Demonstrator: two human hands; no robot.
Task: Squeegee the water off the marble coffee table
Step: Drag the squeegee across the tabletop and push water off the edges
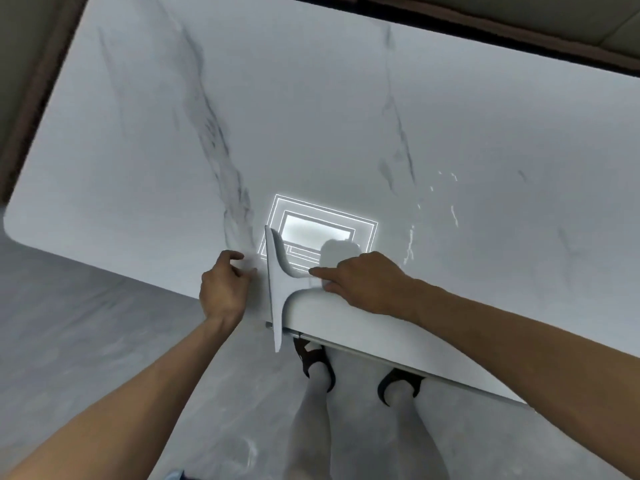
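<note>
The white marble table [311, 116] with grey veins fills most of the view. Streaks and drops of water [412, 244] glint on it to the right of my hands. My right hand [363, 282] grips the handle of a white squeegee [277, 292], with the index finger stretched along it. The blade stands on its edge and runs away from me; its near end sticks out past the table's front edge. Just left of the blade, my left hand [225, 285] holds nothing, its loosely curled fingers at the table's front edge.
A bright ceiling light's reflection [318, 230] lies on the marble just beyond the squeegee. My feet in dark slippers [315, 362] stand on the grey floor [86, 323] under the table's front edge. A brown strip [34, 109] borders the floor at far left.
</note>
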